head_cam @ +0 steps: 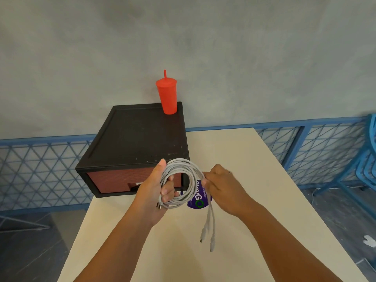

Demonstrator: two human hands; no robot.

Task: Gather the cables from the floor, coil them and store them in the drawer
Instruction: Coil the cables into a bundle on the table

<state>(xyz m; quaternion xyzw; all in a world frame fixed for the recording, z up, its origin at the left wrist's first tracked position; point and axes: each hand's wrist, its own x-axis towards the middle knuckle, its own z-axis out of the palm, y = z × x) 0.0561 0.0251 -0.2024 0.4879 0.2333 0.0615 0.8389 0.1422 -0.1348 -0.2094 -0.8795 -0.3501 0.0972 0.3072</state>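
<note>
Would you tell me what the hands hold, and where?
White cable coil: left hand grips its left side, right hand pinches its right side.

I see the cables (184, 171) sheathed in matt white plastic, above a smooth, matt cream desk (234, 159). The far drawer box (138, 139) looks like dull black plastic with a textured red-brown front. The cup (167, 96) is matt red plastic, and the fence (40, 159) is blue-painted metal mesh.

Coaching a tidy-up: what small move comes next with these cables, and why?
Probably wind the loose tails into the white cable coil: the left hand holds the loops, the right hand pinches them, and two plug ends dangle uncoiled.
</note>
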